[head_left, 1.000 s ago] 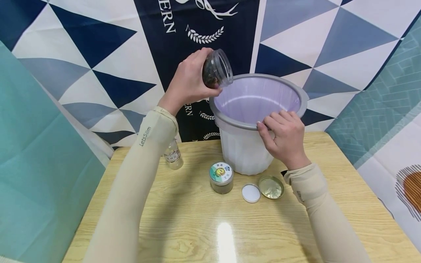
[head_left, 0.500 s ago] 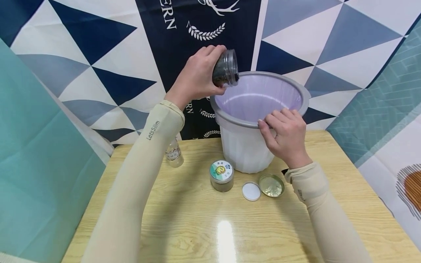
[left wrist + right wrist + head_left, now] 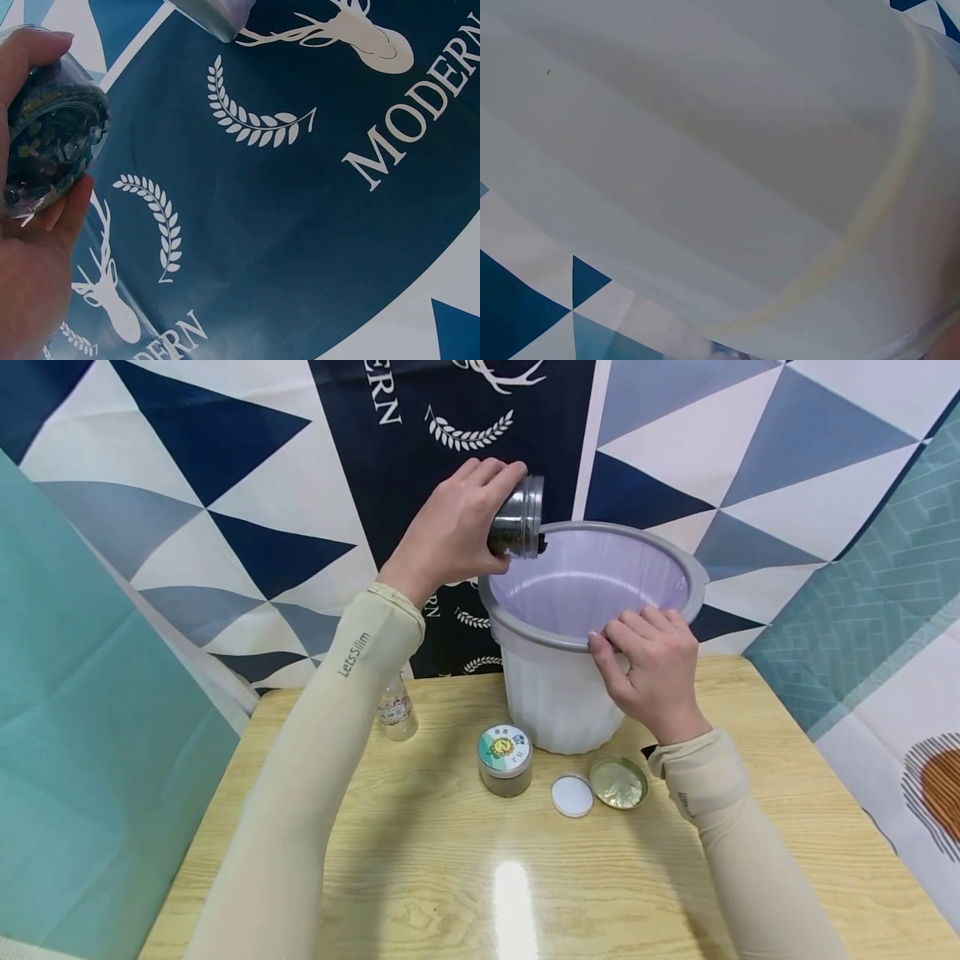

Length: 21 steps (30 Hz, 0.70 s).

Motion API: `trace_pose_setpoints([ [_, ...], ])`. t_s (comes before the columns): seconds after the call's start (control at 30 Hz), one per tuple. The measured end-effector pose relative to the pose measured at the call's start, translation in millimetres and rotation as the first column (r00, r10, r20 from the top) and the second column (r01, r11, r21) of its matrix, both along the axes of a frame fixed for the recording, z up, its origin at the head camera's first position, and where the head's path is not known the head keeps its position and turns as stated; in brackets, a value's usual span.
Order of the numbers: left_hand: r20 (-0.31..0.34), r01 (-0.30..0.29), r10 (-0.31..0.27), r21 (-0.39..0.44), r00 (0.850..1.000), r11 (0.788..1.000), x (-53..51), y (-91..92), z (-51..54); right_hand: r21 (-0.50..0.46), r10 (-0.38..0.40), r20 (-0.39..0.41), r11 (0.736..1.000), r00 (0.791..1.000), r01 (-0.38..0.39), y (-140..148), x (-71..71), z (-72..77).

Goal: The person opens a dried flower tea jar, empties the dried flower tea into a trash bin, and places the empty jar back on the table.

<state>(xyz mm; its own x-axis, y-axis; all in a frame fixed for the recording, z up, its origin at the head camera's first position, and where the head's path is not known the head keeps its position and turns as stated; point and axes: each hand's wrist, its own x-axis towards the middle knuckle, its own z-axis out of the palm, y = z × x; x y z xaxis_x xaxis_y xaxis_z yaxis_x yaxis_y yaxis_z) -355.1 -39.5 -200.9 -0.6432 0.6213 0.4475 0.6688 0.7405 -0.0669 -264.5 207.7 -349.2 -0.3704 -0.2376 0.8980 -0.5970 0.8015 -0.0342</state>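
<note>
My left hand (image 3: 453, 531) grips a clear plastic jar (image 3: 517, 518), tipped on its side at the bucket's left rim, its open mouth facing right. Dark loose bits (image 3: 542, 543) show at the lower lip of that mouth. In the left wrist view, dark flaky contents fill much of the jar (image 3: 56, 142). The bucket (image 3: 551, 706) is tall, white outside and lilac inside, with a grey rim. My right hand (image 3: 652, 668) holds its near right rim, fingers curled over the edge. The right wrist view is mostly the bucket's pale wall (image 3: 667, 165).
On the wooden table (image 3: 420, 860) stand a lidded jar (image 3: 506, 777) with a flower label and a small clear bottle (image 3: 396, 714). A white disc (image 3: 572, 797) and a gold lid (image 3: 618, 782) lie before the bucket. A patterned cloth (image 3: 262, 518) hangs behind.
My left hand has moved right with the jar and turned its mouth further down toward the bucket. Dark bits have come to the jar's lip. The right hand stays on the rim.
</note>
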Motion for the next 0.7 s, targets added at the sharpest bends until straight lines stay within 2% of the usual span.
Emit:
trace_pose_setpoints([
  [0.4,-0.058,-0.004,0.002,-0.034,0.998,0.999,1.9,5.3,7.4,-0.01,0.005,-0.012,1.0,1.0,-0.005,-0.3,0.0,0.7],
  [0.7,-0.098,-0.003,-0.005,-0.079,0.995,0.997,2.9,7.9,8.9,-0.015,0.008,-0.015,1.0,1.0,-0.008,-0.7,-1.2,-0.8],
])
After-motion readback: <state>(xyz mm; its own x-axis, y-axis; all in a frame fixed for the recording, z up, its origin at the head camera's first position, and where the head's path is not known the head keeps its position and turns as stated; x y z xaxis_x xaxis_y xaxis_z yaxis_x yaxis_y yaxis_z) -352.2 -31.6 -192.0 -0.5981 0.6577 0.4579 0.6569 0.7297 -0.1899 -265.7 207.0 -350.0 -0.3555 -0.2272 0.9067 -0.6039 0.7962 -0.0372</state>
